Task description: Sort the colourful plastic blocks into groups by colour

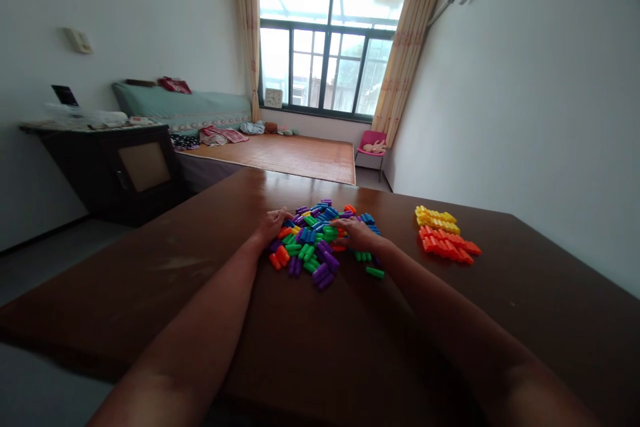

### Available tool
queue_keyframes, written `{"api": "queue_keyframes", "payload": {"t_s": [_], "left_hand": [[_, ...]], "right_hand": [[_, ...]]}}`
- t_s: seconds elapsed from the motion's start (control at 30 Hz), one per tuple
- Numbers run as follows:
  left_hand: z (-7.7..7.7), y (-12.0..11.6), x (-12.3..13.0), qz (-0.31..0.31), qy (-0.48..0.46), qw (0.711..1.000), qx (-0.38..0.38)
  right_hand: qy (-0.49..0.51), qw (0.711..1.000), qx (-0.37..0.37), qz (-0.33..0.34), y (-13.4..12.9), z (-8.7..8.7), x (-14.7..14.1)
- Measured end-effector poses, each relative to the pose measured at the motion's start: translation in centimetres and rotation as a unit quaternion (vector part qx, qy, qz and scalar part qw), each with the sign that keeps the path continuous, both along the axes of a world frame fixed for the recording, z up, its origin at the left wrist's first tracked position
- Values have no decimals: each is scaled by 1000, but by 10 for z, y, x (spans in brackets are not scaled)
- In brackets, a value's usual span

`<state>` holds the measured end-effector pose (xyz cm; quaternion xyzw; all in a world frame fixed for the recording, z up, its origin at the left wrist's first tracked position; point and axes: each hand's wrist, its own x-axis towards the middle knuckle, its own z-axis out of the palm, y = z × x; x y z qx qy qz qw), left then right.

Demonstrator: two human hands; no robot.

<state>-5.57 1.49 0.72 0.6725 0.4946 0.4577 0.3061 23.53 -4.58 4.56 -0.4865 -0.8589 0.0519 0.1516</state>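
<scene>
Patterned curtains (407, 40) flank a bright, dark-framed window (327, 30) at top center; pale walls (530, 93) surround a mat-covered bed (300, 153) below it.

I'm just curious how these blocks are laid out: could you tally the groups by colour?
Mixed-colour pile, strays included: 1
Yellow group: 1
Orange group: 1
Total: 3 groups

Single blocks overlap too much to count, and the left hand and right hand hide some.
</scene>
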Motion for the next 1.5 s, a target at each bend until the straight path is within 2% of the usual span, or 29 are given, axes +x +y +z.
{"api": "queue_keyframes", "payload": {"t_s": [0.13, 0.27, 0.37, 0.43, 0.53, 0.67, 0.83, 1.03, 1.17, 1.23, 1.27, 1.37, 1.43, 1.5], "left_hand": [[0, 1, 0, 1, 19, 1000, 12], [-1, 0, 0, 1, 31, 999, 18], [0, 0, 1, 7, 30, 999, 15], [1, -1, 1, 10, 28, 999, 12], [3, -2, 2, 9, 28, 999, 12], [3, -2, 2, 8, 18, 1000, 10], [1, 0, 1, 6, 21, 1000, 1], [-2, 5, 0, -3, 30, 999, 13], [-2, 6, 0, -1, 29, 1000, 9], [0, 4, 0, 0, 37, 999, 8], [1, 3, 0, 0, 38, 999, 7], [4, -1, 1, 2, 27, 1000, -1], [6, -3, 1, 3, 19, 1000, -10], [8, -3, 0, -3, 19, 1000, -18]], "right_hand": [[45, 998, 24, -28, 11, 3, -1], [72, 996, 44, -28, 6, 8, 4], [41, 999, 4, 23, -5, 7, 5], [0, 999, 13, 36, -14, 5, 4], [-49, 998, 40, 24, -25, 4, 2], [-58, 998, 15, 24, -33, 4, 1], [-80, 996, 26, -23, -38, 4, 1], [-8, 999, 30, -44, -43, 7, 3], [112, 991, 49, -57, -47, 23, 21], [208, 971, 81, -88, -46, 36, 43], [266, 952, 102, -111, -46, 43, 59], [417, 877, 143, -192, -46, 55, 120], [457, 839, 138, -260, -50, 50, 168], [471, 793, 168, -349, -59, 33, 217]]}}
